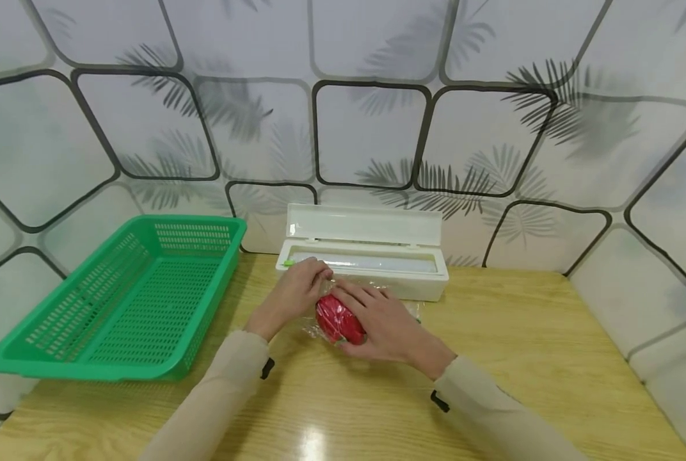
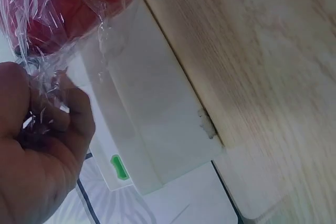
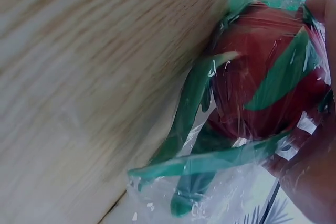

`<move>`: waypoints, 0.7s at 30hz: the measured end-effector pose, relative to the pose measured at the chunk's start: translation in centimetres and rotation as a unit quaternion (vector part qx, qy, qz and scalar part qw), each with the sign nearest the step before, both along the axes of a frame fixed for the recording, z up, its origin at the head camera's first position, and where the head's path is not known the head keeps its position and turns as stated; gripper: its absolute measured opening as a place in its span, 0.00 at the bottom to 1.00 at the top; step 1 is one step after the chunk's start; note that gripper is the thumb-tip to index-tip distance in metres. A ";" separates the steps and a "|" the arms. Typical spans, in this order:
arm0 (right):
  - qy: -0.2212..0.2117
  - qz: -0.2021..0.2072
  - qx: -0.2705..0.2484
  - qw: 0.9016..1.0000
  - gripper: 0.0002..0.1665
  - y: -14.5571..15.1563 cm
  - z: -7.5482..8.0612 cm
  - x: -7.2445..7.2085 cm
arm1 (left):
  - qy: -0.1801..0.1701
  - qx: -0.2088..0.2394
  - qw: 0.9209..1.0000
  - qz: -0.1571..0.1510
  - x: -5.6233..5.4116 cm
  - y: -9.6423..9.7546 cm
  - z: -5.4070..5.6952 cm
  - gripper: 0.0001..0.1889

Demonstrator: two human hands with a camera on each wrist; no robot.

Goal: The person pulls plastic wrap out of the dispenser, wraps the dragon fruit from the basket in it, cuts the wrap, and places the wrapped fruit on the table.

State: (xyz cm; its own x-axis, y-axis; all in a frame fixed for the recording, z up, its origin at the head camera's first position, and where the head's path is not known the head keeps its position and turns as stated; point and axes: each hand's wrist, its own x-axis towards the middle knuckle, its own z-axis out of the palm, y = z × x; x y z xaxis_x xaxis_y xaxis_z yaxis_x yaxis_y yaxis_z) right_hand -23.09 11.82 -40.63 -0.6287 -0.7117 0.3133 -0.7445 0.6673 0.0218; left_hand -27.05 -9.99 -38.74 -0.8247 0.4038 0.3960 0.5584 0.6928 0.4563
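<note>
A red dragon fruit (image 1: 337,318) with green leafy scales (image 3: 281,72) is wrapped in clear cling film (image 3: 205,182). My left hand (image 1: 297,291) is at its left, and in the left wrist view its curled fingers (image 2: 76,124) pinch a bunched end of the film. From the right, my right hand (image 1: 386,323) holds the fruit, fingers lying over its top and thumb low on the near side. Long green scales stick out beneath the film in the right wrist view. Just behind both hands stands a white cling film dispenser box (image 1: 397,288) with its lid raised.
A green plastic basket (image 1: 205,320) stands on the left of the wooden table (image 1: 521,358). Inside the dispenser lies a roll of film (image 1: 377,262), and a small green slider (image 1: 288,263) sits at its left end. A patterned wall (image 1: 372,134) rises behind the table.
</note>
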 end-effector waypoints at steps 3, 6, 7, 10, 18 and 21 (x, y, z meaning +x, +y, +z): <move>0.000 0.000 0.005 1.000 0.54 -0.3 -0.1 0.0 | 0.026 0.006 1.000 0.007 0.0 -0.1 0.0 0.09; -0.001 0.000 0.008 1.000 0.54 -0.4 -0.1 0.2 | 0.038 0.018 0.999 0.023 -0.1 -0.3 0.0 0.10; 0.000 -0.001 0.009 1.000 0.54 -0.4 -0.1 0.2 | 0.042 0.020 0.998 0.030 -0.2 -0.3 0.0 0.10; 0.011 -0.002 0.010 1.000 0.54 -0.5 0.0 0.3 | 0.049 0.029 0.997 0.055 -0.5 -0.3 0.2 0.10; 0.008 -0.002 0.012 1.000 0.54 -0.5 0.3 0.1 | 0.036 0.012 0.996 0.076 -0.8 -0.1 0.8 0.11; 0.007 0.003 0.014 1.000 0.54 -0.6 0.4 -0.2 | 0.052 0.010 0.997 0.051 -0.1 0.1 1.1 0.10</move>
